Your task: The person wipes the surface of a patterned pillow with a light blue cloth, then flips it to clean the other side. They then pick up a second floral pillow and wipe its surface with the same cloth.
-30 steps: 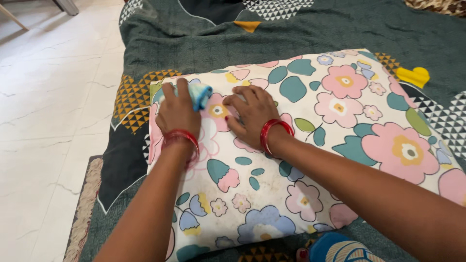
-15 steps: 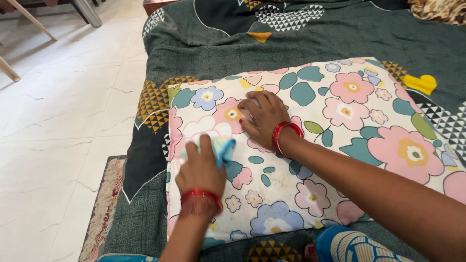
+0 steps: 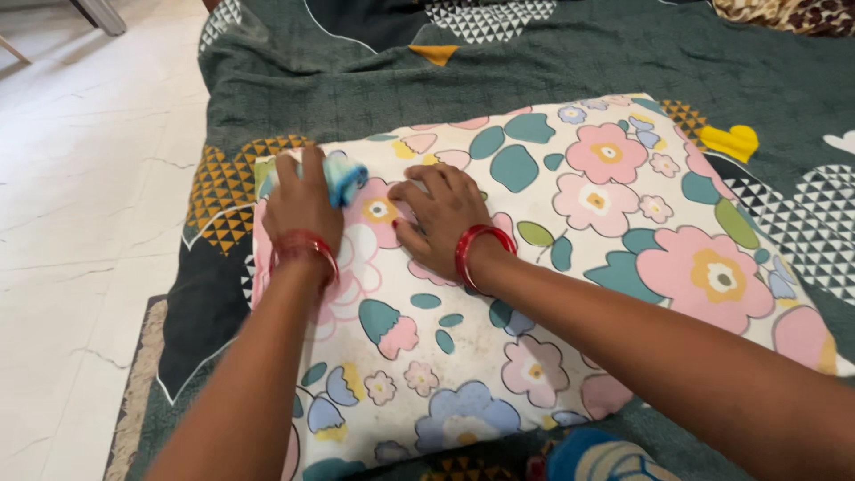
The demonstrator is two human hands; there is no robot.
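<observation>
Crumpled blue cloth [image 3: 343, 175] in L hand [image 3: 301, 207], floral pillow [image 3: 552, 267]

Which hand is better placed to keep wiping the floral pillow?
Left. The left hand already grips the blue cloth, pressed onto the near-left corner of the pillow. The right hand lies flat on the cover, fingers spread, holding nothing, likely steadying it.

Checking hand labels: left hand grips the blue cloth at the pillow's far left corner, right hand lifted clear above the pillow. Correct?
Not quite. In the head view the right hand lies flat on the floral pillow, not lifted. The left hand does grip the blue cloth at that corner.
</observation>
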